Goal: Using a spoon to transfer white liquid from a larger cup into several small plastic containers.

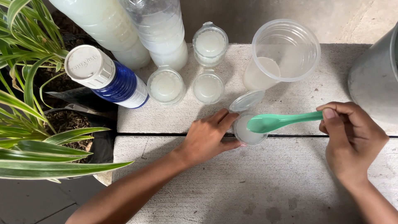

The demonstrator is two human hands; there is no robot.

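My left hand (208, 136) grips the side of a small clear cup (248, 133) of milky liquid that stands on the concrete slab (257, 182), its hinged lid (247, 100) flipped open behind it. My right hand (352, 139) holds a green plastic spoon (278, 121) by the handle, with the bowl over the cup's mouth. A larger clear plastic cup (278, 58) with some whitish liquid stands just behind.
Three small lidded cups (166, 86) (208, 87) (210, 43) of the same liquid sit behind. Two big plastic bottles (161, 31) (110, 25), a blue bottle with a white cap (105, 76), a potted plant (29, 103) at left, and a grey metal vessel (375, 79) at right.
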